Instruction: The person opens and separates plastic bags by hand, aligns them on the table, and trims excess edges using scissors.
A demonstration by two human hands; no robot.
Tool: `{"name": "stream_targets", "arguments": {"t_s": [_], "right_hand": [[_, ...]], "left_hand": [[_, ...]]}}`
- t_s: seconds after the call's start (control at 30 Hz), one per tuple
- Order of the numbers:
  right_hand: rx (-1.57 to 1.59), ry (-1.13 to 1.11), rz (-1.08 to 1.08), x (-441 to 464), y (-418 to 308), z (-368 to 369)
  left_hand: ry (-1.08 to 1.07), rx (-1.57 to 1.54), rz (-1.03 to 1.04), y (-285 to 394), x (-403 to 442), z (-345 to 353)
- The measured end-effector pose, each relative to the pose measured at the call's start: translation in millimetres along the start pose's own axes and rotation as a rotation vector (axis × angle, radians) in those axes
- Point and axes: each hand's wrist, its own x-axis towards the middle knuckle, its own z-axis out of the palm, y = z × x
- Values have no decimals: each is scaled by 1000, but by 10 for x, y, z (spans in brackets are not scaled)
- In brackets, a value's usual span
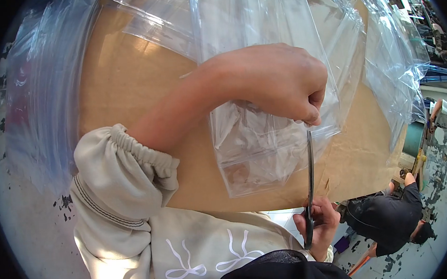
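From the left, my left hand reaches across a clear plastic bag lying on the brown board. Its fingers are closed in a pinch on the bag's edge at the right. My right hand, by the board's front edge, is wrapped round the handles of dark scissors. The blades point up toward the pinched edge, close below my left fingertips. Whether the blades are parted cannot be made out.
Brown board bears more clear plastic sheets. A thick plastic stack hangs over its left side. At the lower right a person in dark clothes is bent over near cluttered equipment.
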Motion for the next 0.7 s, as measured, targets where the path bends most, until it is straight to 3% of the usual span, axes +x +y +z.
{"name": "stream_targets", "arguments": {"t_s": [0.7], "right_hand": [[40, -38, 31, 12, -57, 0]], "left_hand": [[7, -4, -5, 10, -21, -4]]}}
